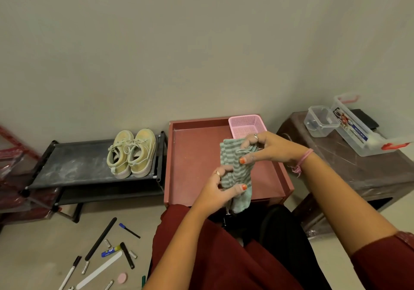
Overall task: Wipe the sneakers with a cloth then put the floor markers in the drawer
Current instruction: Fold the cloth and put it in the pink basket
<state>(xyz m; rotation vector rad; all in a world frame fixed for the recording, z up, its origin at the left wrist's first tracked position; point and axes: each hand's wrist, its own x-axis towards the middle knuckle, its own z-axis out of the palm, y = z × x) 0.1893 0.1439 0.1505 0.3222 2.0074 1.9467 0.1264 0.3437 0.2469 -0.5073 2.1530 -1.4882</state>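
A green and grey striped cloth point(237, 173) hangs between both hands above the red tray-top cabinet point(192, 159). My right hand point(266, 147) pinches the cloth's upper end. My left hand point(218, 190) grips its lower part, and a plain green end dangles below. A pair of pale yellow-green sneakers point(131, 153) stands on the top shelf of a black shoe rack point(74, 166) to the left. Markers and pens point(126, 255) lie scattered on the floor at the lower left, among batteries and a white nail file point(98, 270).
A pink mesh basket point(246, 124) sits at the back right of the red tray. A dark side table point(349, 162) on the right carries a clear plastic box point(321, 121) and a long clear container with red handles point(363, 130). Red packaging point(11, 166) fills the far left.
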